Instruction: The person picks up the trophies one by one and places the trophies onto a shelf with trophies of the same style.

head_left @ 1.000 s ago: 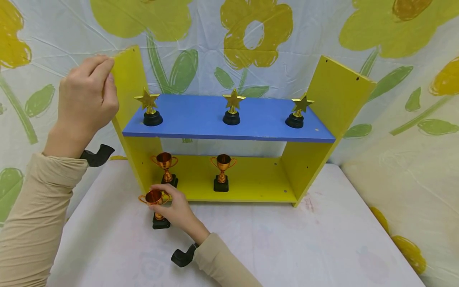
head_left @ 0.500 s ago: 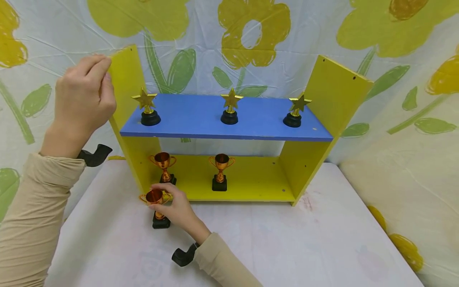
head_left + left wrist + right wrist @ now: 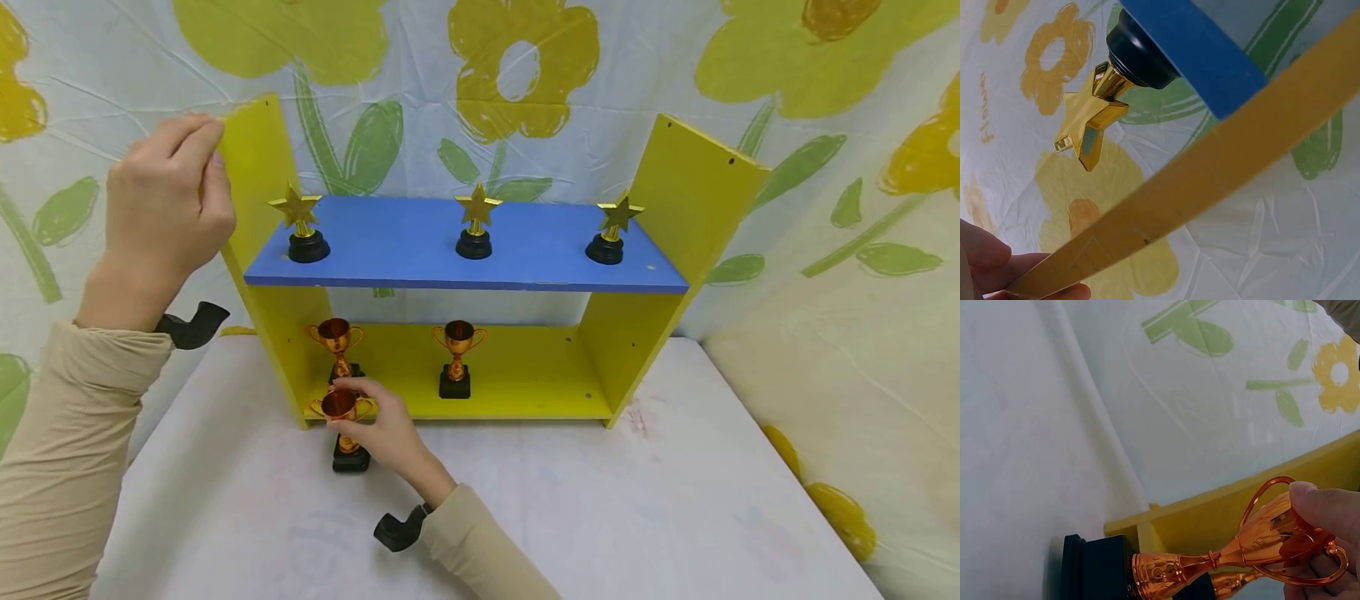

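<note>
My left hand [image 3: 167,196] grips the front upper edge of the yellow left side panel [image 3: 257,158] of a small shelf. In the left wrist view, fingers [image 3: 988,253] wrap the end of that yellow board. With thumb and fingers, my right hand [image 3: 393,433] pinches a copper-coloured trophy cup [image 3: 339,406] near its rim. Its black base [image 3: 351,461] shows upright below, just in front of the shelf's lower front edge. In the right wrist view the thumb [image 3: 1329,506] lies on the bowl. Two matching trophy cups, one left [image 3: 334,335] and one in the middle [image 3: 458,337], stand on the lower board.
Three gold star trophies, left [image 3: 298,212], middle [image 3: 476,212] and right [image 3: 617,218], stand on the blue upper board [image 3: 390,242]. The yellow lower board [image 3: 525,375] and right side panel [image 3: 697,192] frame it. A white-covered table [image 3: 600,517] lies in front; flower-printed cloth [image 3: 420,50] hangs behind.
My right hand and its trophy cup have moved slightly right and toward the shelf. The left hand keeps its grip on the panel. The head view has shifted a little.
</note>
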Tool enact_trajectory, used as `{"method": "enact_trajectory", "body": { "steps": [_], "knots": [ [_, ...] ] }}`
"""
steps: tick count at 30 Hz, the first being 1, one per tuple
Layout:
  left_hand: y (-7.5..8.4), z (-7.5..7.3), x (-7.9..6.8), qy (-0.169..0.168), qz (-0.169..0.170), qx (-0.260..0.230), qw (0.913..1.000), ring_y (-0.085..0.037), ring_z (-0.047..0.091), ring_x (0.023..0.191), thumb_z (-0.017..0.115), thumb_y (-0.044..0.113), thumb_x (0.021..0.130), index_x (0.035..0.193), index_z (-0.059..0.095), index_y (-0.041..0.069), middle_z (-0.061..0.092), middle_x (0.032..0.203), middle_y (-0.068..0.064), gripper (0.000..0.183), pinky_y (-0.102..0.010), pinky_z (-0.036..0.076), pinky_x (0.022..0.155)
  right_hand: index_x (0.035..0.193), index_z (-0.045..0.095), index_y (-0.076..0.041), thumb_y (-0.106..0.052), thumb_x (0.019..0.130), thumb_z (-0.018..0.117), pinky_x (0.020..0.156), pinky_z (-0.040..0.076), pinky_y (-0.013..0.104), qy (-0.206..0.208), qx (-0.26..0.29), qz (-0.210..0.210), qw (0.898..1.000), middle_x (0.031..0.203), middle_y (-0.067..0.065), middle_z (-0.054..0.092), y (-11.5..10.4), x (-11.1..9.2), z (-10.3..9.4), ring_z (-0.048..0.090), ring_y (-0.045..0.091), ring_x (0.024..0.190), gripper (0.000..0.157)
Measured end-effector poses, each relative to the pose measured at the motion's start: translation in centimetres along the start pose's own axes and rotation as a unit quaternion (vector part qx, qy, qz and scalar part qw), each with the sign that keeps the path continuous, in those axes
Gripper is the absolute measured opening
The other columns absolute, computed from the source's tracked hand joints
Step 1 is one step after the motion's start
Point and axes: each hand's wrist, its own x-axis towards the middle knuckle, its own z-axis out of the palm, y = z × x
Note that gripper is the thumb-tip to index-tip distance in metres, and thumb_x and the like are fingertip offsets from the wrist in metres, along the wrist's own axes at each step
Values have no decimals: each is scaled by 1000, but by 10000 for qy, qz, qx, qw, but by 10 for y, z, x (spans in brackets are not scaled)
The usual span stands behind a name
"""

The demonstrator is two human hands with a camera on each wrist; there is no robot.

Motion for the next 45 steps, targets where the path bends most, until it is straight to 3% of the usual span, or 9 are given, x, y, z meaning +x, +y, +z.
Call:
{"method": "enact_trajectory", "body": {
  "steps": [15, 37, 45],
  "knots": [
    [-1, 0, 0, 35, 22, -54, 10000, -46, 62, 110, 41, 14, 97, 120, 67, -8, 65, 120, -25, 41, -68, 46, 90, 135, 61, -18, -16, 87, 77, 108, 41, 41, 205, -99, 14, 9997, 134, -7, 59, -3, -11, -22, 52, 12, 125, 51],
    [-1, 0, 0, 22, -3, -38, 10000, -47, 62, 110, 41, 14, 97, 120, 67, -8, 65, 120, -25, 41, -68, 46, 90, 131, 63, -12, -11, 85, 78, 104, 43, 48, 578, -151, -323, 9977, 128, -4, 64, -8, -29, -68, 55, 18, 120, 48],
    [-1, 1, 0, 60, 7, -17, 10000, -47, 62, 109, 41, 14, 97, 119, 67, -8, 66, 119, -24, 40, -70, 47, 87, 131, 63, -15, -9, 85, 78, 101, 44, 51, 568, -75, -182, 9982, 129, -2, 64, -10, -33, -84, 56, 20, 119, 49]
  ]
}}
